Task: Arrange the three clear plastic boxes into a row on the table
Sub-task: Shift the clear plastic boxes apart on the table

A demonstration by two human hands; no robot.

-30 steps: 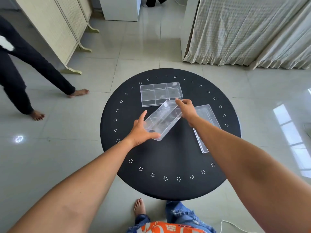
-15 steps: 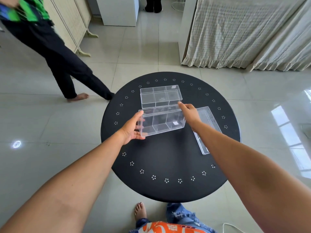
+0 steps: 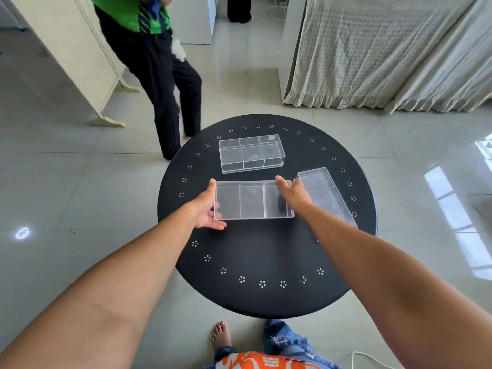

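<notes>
While both hands clamp its short ends, middle box (image 3: 253,199) sits level at table (image 3: 261,251) centre. Left hand (image 3: 206,209) grips 9 o'clock end, right hand (image 3: 294,195) 3 o'clock end. Far box (image 3: 251,153) at 12 o'clock, parallel. Angled box (image 3: 326,193) at 3 o'clock, just beside right hand.

The room is bright with daylight. At 3 o'clock, shiny window shapes glare on the floor (image 3: 458,209). A small light spot glows at 9 o'clock. Lines bend near the edges. The picture looks sharp, and shadows are soft.
</notes>
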